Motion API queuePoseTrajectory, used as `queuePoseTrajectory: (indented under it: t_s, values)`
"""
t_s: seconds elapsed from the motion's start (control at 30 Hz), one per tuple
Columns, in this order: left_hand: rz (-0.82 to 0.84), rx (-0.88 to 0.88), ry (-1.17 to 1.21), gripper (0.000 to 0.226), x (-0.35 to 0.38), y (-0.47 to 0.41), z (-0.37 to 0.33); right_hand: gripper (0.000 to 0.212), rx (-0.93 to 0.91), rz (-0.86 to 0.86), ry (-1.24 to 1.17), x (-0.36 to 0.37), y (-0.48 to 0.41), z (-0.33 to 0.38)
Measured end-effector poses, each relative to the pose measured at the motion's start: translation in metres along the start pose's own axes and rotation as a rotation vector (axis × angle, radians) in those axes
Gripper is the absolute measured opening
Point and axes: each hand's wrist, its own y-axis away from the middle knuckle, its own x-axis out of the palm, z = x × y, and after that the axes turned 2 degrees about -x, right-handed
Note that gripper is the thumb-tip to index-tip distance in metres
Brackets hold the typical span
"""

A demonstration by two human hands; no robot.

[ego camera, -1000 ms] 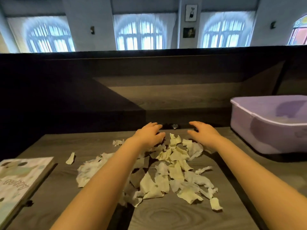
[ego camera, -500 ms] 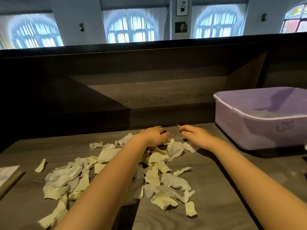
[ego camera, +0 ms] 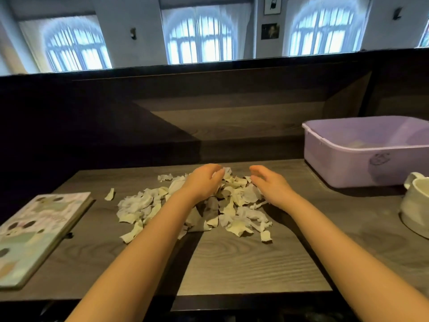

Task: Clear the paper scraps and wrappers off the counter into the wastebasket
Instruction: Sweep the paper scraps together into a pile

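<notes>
Looking across the bench (ego camera: 232, 263): paper scraps (ego camera: 234, 225) heaped mid-bench, pile running left to right. My left hand (ego camera: 204, 182) and right hand (ego camera: 270, 184) bracket its far edge, both cupped and loose, gripping nothing. Wastebasket (ego camera: 348, 163) sits beyond, off to the right; right hand nearer to it.

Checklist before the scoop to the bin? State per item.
1. Pile of scraps flanked at its far end by left hand and right hand: ok.
2. Open-topped bin right of pile: ok.
3. All paper within the hands' sweep: not ok, stray scrap lies apart on the left.
4. Pile apart from book: ok.
5. Route to bin free of mug: ok.
6. Left hand gripping paper: cannot tell.
</notes>
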Motion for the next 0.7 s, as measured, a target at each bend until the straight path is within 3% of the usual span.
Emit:
queuePoseTrajectory:
  t_s: [0.17, 0.27, 0.43, 0.57, 0.7]
  values:
    - [-0.204, 0.006, -0.026, 0.038, -0.008, 0.05, 0.012, 0.037, -0.12, -0.124, 0.249, 0.013, 0.038, 0.024]
    - [-0.296, -0.016, -0.067, 0.035, -0.005, 0.082, 0.022, 0.039, -0.056, -0.205, 0.406, 0.023, 0.063, 0.026]
    - [-0.441, -0.14, -0.256, 0.039, 0.014, 0.12, 0.037, 0.079, 0.082, -0.146, 0.55, 0.039, 0.092, 0.025]
    - [-0.432, -0.169, -0.329, 0.049, 0.019, 0.126, 0.033, 0.083, -0.002, -0.068, 0.616, 0.044, 0.092, 0.023]
    - [-0.293, -0.098, -0.421, 0.057, 0.025, 0.117, 0.027, 0.062, -0.128, -0.033, 0.671, 0.049, 0.087, 0.018]
